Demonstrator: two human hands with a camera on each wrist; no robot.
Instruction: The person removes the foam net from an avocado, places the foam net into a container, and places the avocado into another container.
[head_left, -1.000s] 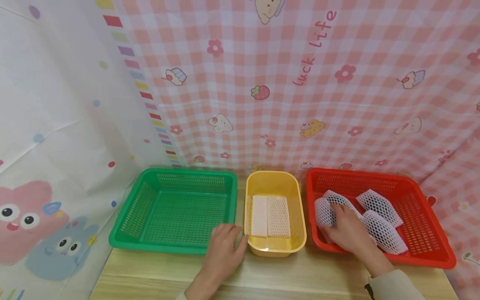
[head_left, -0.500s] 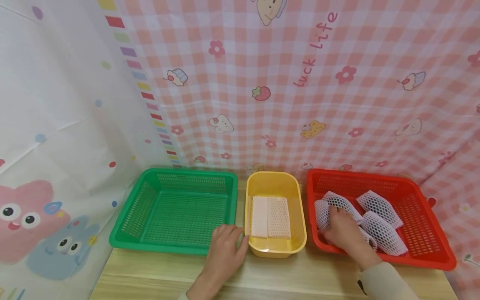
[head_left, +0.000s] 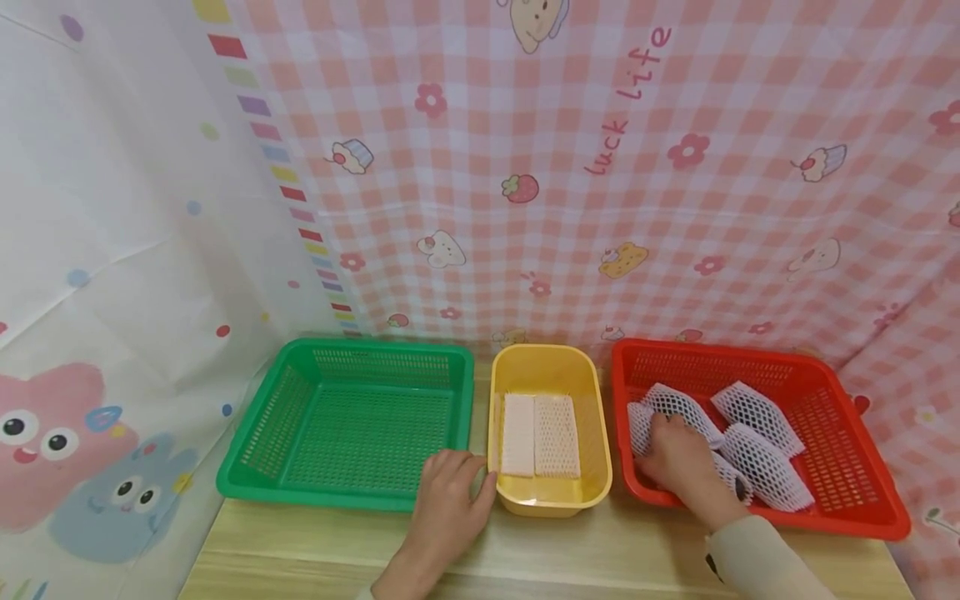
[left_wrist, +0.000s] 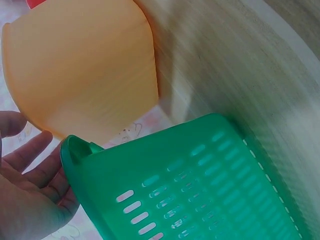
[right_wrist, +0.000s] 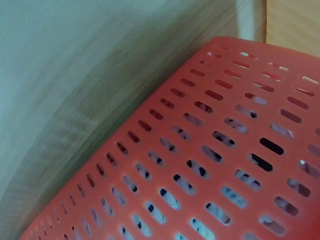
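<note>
Inside the red basket [head_left: 870,467], my right hand [head_left: 684,467] reaches down over white foam-net sleeves with something dark inside. One netted piece [head_left: 641,425] lies at its thumb side, another [head_left: 678,406] just beyond the fingers. The back of the hand hides its fingertips; I cannot tell whether they hold a piece. In the right wrist view the red basket's slotted wall [right_wrist: 200,145] hides the hand. My left hand [head_left: 450,504] rests with relaxed fingers by the green basket's near corner, thumb beside the yellow bin [head_left: 551,507]; it also shows in the left wrist view.
Flat foam-net sleeves [head_left: 557,437] lie in the yellow bin, between the two baskets. The green basket [head_left: 367,437] stands at the left. More netted pieces [head_left: 765,467] lie to the right in the red basket. A checked cloth [head_left: 480,208] hangs behind the wooden table [head_left: 555,554].
My right hand has shifted slightly left and its forearm has swung left, showing more of the netted piece under the wrist. The left hand stays where it was.
</note>
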